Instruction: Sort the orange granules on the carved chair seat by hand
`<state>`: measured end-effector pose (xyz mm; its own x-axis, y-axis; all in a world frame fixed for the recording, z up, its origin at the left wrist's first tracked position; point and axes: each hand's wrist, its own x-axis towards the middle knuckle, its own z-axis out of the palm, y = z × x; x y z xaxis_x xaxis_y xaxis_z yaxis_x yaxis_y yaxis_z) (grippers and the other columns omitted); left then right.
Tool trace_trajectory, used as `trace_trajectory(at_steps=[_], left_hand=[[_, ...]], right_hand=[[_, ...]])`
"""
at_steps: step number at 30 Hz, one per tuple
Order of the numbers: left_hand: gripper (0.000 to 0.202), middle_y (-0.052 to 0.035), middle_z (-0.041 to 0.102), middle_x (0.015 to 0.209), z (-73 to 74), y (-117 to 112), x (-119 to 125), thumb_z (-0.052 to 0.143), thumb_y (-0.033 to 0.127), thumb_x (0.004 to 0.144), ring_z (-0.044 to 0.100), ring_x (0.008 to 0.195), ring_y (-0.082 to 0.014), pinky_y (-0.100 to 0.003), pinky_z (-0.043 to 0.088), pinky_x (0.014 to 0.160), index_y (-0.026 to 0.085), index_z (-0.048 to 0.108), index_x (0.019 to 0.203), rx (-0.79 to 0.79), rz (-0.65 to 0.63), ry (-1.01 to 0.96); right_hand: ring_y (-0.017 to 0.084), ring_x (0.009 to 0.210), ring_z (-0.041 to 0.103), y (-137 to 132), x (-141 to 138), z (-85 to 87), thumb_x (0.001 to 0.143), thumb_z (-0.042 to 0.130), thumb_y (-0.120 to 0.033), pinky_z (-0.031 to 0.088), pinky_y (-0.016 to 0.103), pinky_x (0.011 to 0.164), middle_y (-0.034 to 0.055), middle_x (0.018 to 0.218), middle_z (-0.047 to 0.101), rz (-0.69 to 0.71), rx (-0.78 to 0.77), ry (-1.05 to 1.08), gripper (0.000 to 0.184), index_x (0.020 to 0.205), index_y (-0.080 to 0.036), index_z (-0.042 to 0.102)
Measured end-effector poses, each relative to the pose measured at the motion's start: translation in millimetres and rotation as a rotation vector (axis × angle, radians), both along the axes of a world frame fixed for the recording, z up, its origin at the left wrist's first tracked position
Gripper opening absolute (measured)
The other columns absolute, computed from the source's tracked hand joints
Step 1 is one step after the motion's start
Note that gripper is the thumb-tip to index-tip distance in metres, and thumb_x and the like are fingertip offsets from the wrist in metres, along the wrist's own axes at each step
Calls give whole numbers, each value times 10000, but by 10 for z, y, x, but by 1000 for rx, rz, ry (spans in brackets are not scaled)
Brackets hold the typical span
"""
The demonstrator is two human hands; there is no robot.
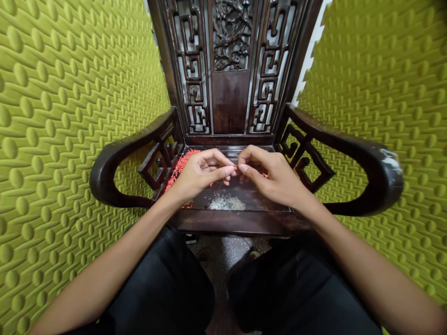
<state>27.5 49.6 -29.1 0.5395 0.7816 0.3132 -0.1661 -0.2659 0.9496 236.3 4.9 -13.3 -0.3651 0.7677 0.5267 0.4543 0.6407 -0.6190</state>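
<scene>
Both my hands meet over the seat of a dark carved wooden chair (230, 218). My left hand (200, 174) and my right hand (270, 174) have their fingers pinched together on one small red piece (236, 168) held between their fingertips. A heap of small red pieces (178, 170) covers the left and back of the seat. A little pile of pale grey-white scraps (226, 203) lies on the seat near the front edge, just below my hands.
The chair has curved armrests on the left (115, 160) and right (352, 153) and a fretwork back (230, 70). Yellow-green padded wall panels (70, 116) stand on both sides. My knees in black trousers (167, 288) sit below the seat, over speckled floor (223, 253).
</scene>
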Motion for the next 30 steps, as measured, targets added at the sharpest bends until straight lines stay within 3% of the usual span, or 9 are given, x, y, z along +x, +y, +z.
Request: trace_trajectory(at_steps=[22,30], left_hand=[[240,-16,706,754,-14,9,9,849,334,803,649,659,-104,-225,559,652,143,704,815,0,36,48],[239,-43,740,791,8,7,9,827,341,835,678,691,-120,-239,579,687,124,728,856,-33,36,79]], right_hand=[[127,674,558,-21,-12,2,1006,525,-186,410,253,674,-24,771,608,-35,128,-190,73,943,-206,557],[127,689,605,51,46,-49,1033,569,-261,436,240,667,-8,816,665,-24,169,-161,95,976,-197,610]])
